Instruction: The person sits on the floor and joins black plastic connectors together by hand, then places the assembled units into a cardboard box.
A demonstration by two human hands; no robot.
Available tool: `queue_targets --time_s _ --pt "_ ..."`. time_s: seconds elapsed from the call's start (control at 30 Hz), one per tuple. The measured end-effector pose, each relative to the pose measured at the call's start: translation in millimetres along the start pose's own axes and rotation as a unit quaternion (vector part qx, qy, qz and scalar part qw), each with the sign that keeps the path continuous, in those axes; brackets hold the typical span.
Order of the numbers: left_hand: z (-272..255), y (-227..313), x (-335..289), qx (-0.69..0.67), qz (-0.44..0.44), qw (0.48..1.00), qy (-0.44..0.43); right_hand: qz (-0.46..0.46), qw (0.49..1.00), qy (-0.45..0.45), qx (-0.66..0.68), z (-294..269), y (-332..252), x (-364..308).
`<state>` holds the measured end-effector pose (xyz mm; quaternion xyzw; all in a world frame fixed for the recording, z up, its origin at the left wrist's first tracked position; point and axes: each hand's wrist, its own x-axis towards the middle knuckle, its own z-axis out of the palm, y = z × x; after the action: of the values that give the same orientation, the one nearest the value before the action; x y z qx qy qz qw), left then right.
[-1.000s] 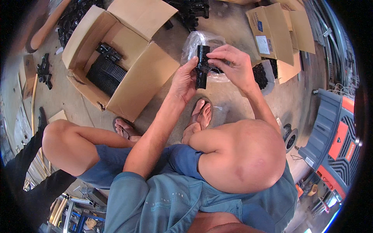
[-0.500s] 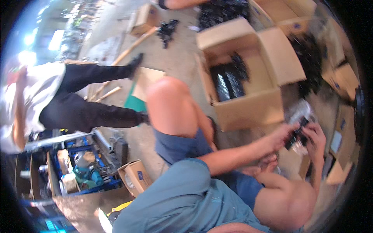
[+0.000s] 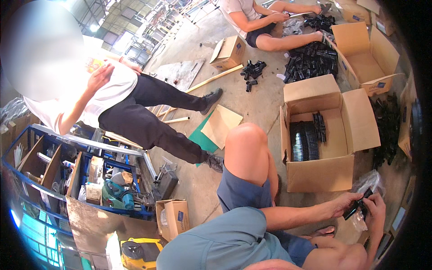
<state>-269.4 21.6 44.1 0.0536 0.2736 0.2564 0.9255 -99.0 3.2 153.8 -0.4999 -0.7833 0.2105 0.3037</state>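
At the lower right, a short dark black plastic piece [image 3: 357,204] is held between both of my hands. My left hand [image 3: 342,205], its arm reaching across from the teal sleeve, grips the near left side with closed fingers. Curled round the other side is my right hand [image 3: 376,209], fingers bent onto the same piece. A crumpled clear plastic bag [image 3: 370,181] lies just behind and under the hands. Beyond them stands an open cardboard box [image 3: 319,175], with rows of shiny black pieces [image 3: 304,141] stacked inside.
Another open carton [image 3: 360,69] and heaps of black parts [image 3: 310,63] lie farther back, where a co-worker sits [image 3: 265,22]. A standing person in dark trousers [image 3: 148,112] is at left, beside a blue-framed tool rack [image 3: 112,209]. A yellow case [image 3: 141,254] is nearby.
The view has swung left and up and is sharper, so the surroundings appear shifted right and down. Both hands remain on the black plastic piece.
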Motion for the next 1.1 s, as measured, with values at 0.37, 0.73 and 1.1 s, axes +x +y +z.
queue_targets --time_s 0.37,0.73,1.1 --pt "2.0 -4.9 -3.8 0.021 0.004 1.0 0.004 0.036 0.999 -0.004 0.01 -3.3 -11.0 0.6" --pt "16.4 1.2 -14.7 0.057 -0.027 0.998 -0.007 0.102 0.994 0.024 0.01 -6.6 -11.8 -10.0" --pt "4.6 -5.9 -6.1 0.054 -0.032 0.998 0.008 0.109 0.993 0.019 0.041 -5.4 -14.1 -12.5"
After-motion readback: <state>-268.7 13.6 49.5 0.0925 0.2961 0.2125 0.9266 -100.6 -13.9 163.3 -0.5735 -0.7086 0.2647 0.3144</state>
